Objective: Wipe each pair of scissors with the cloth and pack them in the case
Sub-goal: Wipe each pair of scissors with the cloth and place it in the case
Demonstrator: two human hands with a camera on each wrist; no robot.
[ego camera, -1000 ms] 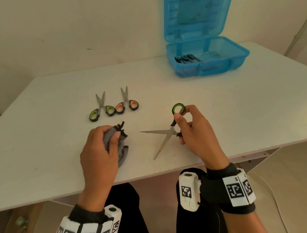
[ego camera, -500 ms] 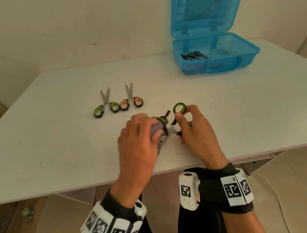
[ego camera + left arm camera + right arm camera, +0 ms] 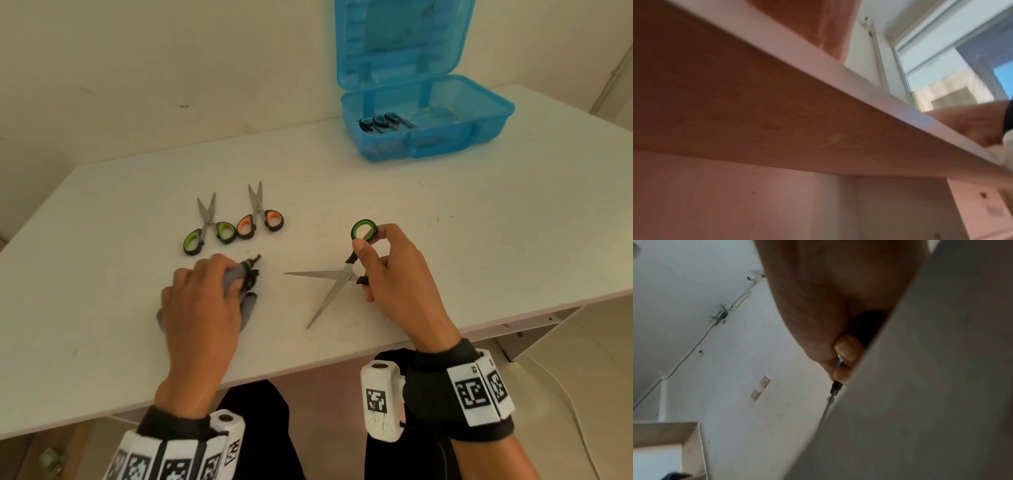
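My right hand (image 3: 376,263) grips the handles of a large pair of green-ringed scissors (image 3: 337,279), blades spread wide apart and lying over the white table (image 3: 445,222). To their left, my left hand (image 3: 202,301) holds a bunched grey cloth (image 3: 239,277) on the table, clear of the blades. Two small pairs lie behind the cloth: green-handled scissors (image 3: 207,226) and orange-handled scissors (image 3: 260,216). The open blue case (image 3: 428,120) stands at the back right with dark-handled scissors (image 3: 380,121) inside. In the right wrist view a curled finger (image 3: 846,350) presses a dark handle.
The table's front edge (image 3: 342,359) runs just under both wrists; my legs are below it. The case lid (image 3: 400,41) stands upright against the wall. The left wrist view shows only the table's underside (image 3: 756,105) and a window.
My left hand with the cloth went right to the scissors' blades, then drew back left to the table. The right hand has kept the scissors spread in the same place.
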